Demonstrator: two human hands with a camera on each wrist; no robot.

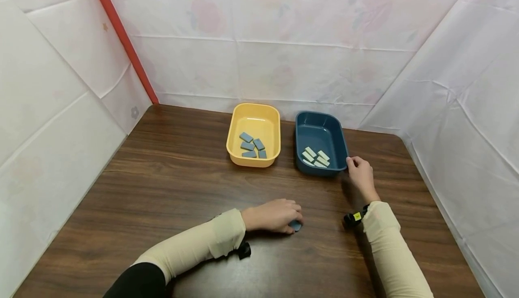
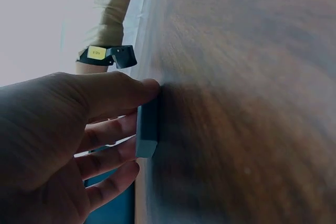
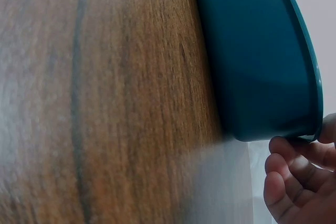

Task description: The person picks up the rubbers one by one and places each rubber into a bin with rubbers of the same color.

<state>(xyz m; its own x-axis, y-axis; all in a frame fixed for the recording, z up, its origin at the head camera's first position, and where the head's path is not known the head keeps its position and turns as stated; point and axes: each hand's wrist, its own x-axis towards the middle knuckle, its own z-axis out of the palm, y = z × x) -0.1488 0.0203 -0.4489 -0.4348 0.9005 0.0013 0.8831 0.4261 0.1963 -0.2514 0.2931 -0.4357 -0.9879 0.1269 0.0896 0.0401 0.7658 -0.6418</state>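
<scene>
My left hand (image 1: 275, 216) is low over the middle of the table, gripping a small blue-grey rectangular block (image 1: 296, 226) at the tabletop. In the left wrist view the thumb (image 2: 142, 92) presses one end of the block (image 2: 147, 129), with the other fingers behind it. Farther right, my right hand (image 1: 361, 174) pinches the near right corner of a dark blue bin (image 1: 320, 132). The right wrist view shows its fingertips (image 3: 281, 146) under the rim of that bin (image 3: 257, 61). Several pale yellow-green blocks (image 1: 323, 155) lie inside the blue bin.
Left of the blue bin stands a yellow bin (image 1: 259, 124) holding several blue-grey blocks (image 1: 247, 146). Both are toward the back of the dark wooden table (image 1: 170, 172). White patterned curtains (image 1: 284, 55) surround the table, and a red pole (image 1: 123, 39) rises at the back left corner.
</scene>
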